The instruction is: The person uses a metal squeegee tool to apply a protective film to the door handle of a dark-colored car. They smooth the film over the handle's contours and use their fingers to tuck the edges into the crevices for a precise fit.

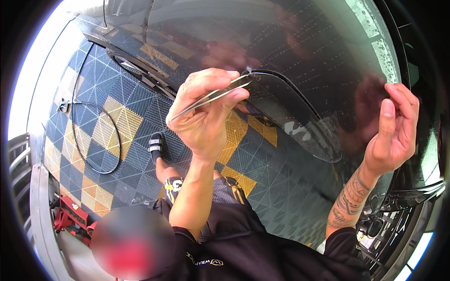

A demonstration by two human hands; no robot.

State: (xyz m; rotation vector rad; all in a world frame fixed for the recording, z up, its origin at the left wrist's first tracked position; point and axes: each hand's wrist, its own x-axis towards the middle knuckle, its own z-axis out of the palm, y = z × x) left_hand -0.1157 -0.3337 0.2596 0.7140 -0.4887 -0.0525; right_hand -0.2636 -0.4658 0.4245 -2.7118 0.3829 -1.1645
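Observation:
My left hand [200, 110] is closed on a pair of thin metal tweezers [210, 98], pinched between thumb and fingers. Its two tips stand a little apart and point toward a dark, glossy car panel [197, 28] dotted with water drops. Near those tips a thin, curved dark strip [300, 91] begins and arcs down to the right; I cannot tell exactly what it is. To the right, my right hand [393, 136] is raised close to the panel with its fingers bent and the thumb apart from them. Nothing shows between those fingers.
A black hose or cable [75, 136] loops over the blue and tan floor tiles [140, 187] at left. Red equipment [70, 213] stands at the lower left. A round blurred patch [133, 243] hides part of the lower left.

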